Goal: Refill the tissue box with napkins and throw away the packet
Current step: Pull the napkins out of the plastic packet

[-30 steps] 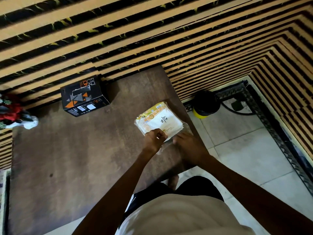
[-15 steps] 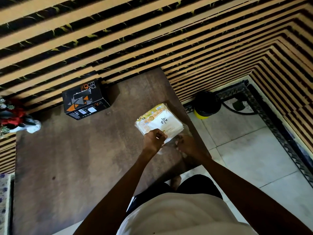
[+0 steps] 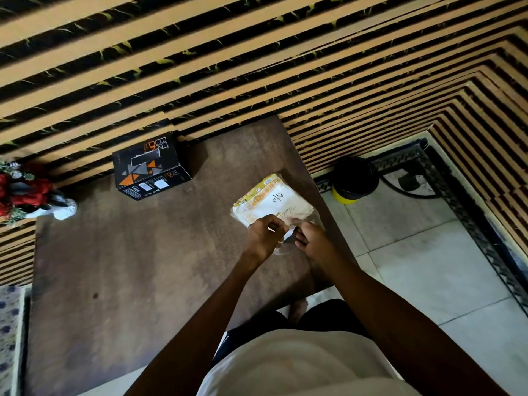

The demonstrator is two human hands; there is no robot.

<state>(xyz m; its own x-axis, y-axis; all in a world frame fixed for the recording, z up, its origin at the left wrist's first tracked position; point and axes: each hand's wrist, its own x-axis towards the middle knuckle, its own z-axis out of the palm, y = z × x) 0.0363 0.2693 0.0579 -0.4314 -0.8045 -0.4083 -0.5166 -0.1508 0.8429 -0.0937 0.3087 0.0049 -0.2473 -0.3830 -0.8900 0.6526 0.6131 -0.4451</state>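
A clear plastic packet of white napkins (image 3: 271, 202) with a yellow printed edge lies near the right edge of the brown table (image 3: 143, 267). My left hand (image 3: 264, 237) pinches the packet's near end. My right hand (image 3: 310, 240) grips the same loose plastic end just to the right, the two hands almost touching. A black tissue box (image 3: 150, 167) with orange triangles stands at the back of the table against the wall, far left of the packet, with a slot in its top.
A black bin with a yellow base (image 3: 353, 180) stands on the tiled floor right of the table. A red flower arrangement in a white holder (image 3: 25, 195) sits at the table's back left corner. The striped wall runs behind.
Both hands have drawn closer together on the packet's near end, the right hand's fingers now curled tighter on the plastic. The packet stays in place on the table.
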